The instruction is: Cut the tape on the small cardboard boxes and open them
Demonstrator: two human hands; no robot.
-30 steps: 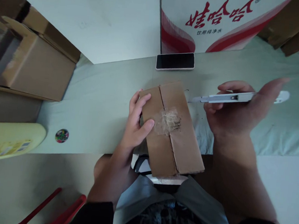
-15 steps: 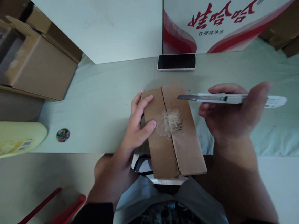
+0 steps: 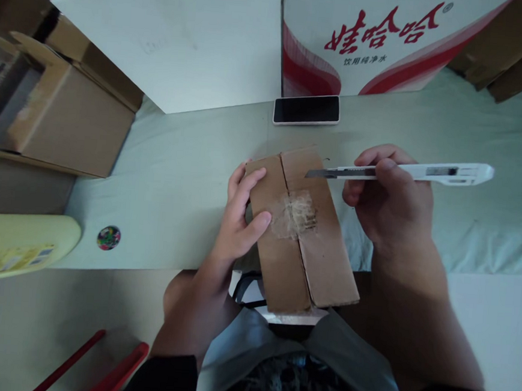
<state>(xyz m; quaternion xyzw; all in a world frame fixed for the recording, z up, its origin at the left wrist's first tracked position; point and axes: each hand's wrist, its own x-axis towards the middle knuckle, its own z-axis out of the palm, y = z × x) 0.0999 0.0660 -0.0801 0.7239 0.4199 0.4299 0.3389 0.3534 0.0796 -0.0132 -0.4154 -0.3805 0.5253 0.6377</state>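
A small brown cardboard box (image 3: 310, 253) lies on the pale green table (image 3: 177, 171) in front of me, its two flaps closed and a torn patch of clear tape across the seam. My left hand (image 3: 239, 218) grips the box's left side, fingers wrapped over the top edge. My right hand (image 3: 387, 202) is closed around a white utility knife (image 3: 407, 172). The blade is extended and its tip hovers over the far right part of the box top, near the seam.
A phone (image 3: 307, 109) lies face up behind the box. A white and red printed carton (image 3: 368, 41) stands at the back. Open brown cartons (image 3: 55, 107) sit at left, a yellow object (image 3: 17, 245) and a round sticker (image 3: 108, 238) nearby.
My right hand has shifted its hold forward on the knife and carried it left, so the blade tip now sits over the box top. The left hand and box stay put.
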